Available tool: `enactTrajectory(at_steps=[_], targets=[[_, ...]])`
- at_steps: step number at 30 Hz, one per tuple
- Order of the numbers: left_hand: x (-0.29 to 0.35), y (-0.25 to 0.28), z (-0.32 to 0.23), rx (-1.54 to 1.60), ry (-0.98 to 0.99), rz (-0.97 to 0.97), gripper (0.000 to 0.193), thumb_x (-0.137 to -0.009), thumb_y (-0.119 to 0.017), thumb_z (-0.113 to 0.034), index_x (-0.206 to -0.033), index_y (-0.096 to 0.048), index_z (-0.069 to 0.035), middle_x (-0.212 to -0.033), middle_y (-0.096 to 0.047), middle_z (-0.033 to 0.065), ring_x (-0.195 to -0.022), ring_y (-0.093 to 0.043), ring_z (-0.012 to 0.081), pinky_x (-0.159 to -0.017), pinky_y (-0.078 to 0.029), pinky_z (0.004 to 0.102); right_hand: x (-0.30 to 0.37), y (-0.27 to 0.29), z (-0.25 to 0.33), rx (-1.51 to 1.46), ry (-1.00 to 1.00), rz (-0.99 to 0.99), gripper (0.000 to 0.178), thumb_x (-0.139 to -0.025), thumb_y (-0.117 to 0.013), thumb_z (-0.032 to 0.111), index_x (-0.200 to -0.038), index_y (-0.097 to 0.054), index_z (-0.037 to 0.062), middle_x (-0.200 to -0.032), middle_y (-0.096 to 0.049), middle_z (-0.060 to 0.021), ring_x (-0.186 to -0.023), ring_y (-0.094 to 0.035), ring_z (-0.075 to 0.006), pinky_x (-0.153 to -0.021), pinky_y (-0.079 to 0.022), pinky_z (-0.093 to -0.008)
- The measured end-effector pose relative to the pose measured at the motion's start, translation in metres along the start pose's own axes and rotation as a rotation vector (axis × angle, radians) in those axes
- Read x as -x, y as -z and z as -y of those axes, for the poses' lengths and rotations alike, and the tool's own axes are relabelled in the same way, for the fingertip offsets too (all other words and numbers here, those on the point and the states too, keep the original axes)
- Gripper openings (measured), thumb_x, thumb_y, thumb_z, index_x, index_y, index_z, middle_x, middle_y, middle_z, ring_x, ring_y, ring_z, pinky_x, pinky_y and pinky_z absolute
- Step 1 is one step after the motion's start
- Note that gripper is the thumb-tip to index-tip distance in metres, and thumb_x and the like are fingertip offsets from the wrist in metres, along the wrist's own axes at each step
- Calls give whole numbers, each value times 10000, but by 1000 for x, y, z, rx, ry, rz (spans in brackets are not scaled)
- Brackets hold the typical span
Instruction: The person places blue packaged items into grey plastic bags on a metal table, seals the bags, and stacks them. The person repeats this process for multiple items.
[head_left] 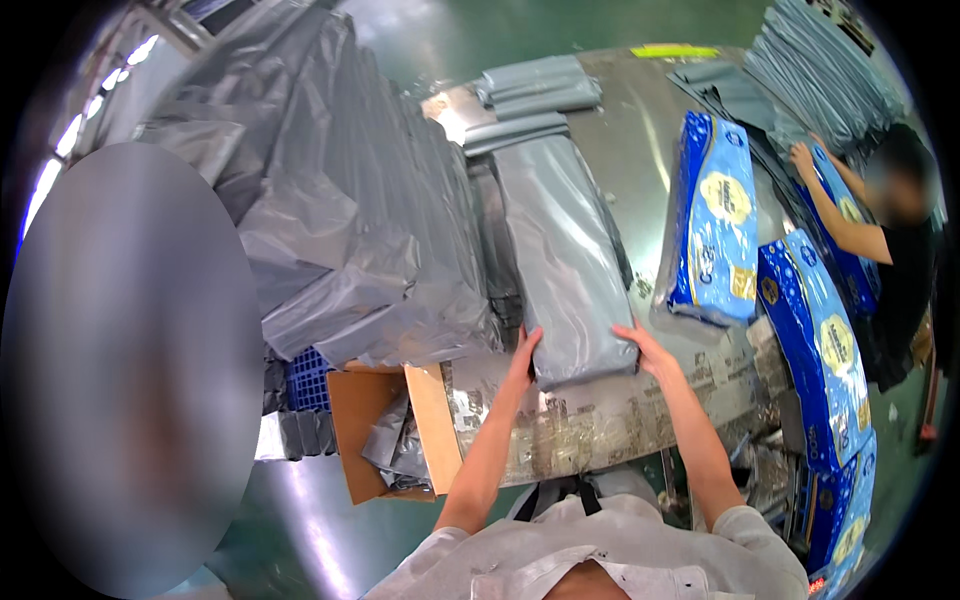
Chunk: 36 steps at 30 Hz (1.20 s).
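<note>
A long grey plastic mailing bag (570, 260), filled to a block shape, lies lengthwise on the metal table in front of me. Its far end has a folded-over flap. My left hand (526, 352) grips its near left corner, and my right hand (645, 348) presses the near right corner, thumb on top. The undersides of the fingers are hidden against the bag. To the right, a blue pack (715, 215) with a pale label, resembling a tissue multipack, rests on the table. Grey bags (540, 85) lie folded beyond the filled one.
Grey bags (340, 200) are heaped high at left. An open cardboard box (440, 420) holding grey plastic stands below them. More blue packs (825, 345) are stacked at right, where a co-worker (885, 240) handles another pack beside piled grey bags (820, 65). The metal table (640, 150) has a curved edge.
</note>
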<state>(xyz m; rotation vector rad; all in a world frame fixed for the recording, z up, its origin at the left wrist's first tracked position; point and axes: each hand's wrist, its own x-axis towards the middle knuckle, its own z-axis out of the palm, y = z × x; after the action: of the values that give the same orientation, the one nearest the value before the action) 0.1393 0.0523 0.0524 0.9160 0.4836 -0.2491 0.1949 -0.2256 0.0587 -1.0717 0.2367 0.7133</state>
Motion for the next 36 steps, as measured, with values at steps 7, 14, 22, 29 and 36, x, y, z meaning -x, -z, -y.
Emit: enactTrajectory(at_steps=[7, 14, 22, 29, 36], targets=[[19, -46, -58, -36, -77, 136, 807, -812, -694, -292, -1459, -241, -125, -1315, -476, 102, -1181, -503, 220, -973, -450, 372, 39, -24, 71, 16, 82, 91, 786, -755, -721, 146, -1427, -324, 62, -1280, -516, -107, -1204, -487, -229, -1015, -402, -372], [136, -117, -98, -271, -367, 166, 889, -808, -683, -183, -1509, -152, -58, -1422, -399, 145, -1268, -438, 226, -1054, -362, 338, 142, -36, 71, -93, 340, 63, 858, -699, -678, 91, -1465, -294, 53, -1325, -497, -122, -1212, -482, -249, -1030, -394, -374], [263, -166, -186, -625, -890, 399, 1064, -704, -692, -236, -1528, -40, -70, -1454, -285, 175, -1328, -319, 257, -1078, -297, 355, 208, -28, 104, -89, 685, 18, 838, -641, -735, 162, -1391, -394, 9, -1338, -492, -146, -1193, -510, -284, -985, -443, -411], [386, -153, -258, -610, -1327, 458, 1145, -677, -722, -284, -1532, 16, -98, -1361, -314, 179, -1256, -360, 299, -1053, -312, 363, 245, -156, 138, 252, 1035, 135, 906, -624, -772, 191, -1413, -363, 13, -1367, -454, -156, -1228, -469, -284, -1008, -402, -405], [529, 21, -358, -292, -1254, 253, 913, -858, -532, -606, -1453, -210, 8, -1384, -382, 197, -1270, -408, 285, -1084, -322, 355, 296, -386, 33, 603, 1047, 685, 977, -608, -810, 219, -1436, -332, 17, -1396, -417, -167, -1262, -428, -284, -1031, -360, -399]])
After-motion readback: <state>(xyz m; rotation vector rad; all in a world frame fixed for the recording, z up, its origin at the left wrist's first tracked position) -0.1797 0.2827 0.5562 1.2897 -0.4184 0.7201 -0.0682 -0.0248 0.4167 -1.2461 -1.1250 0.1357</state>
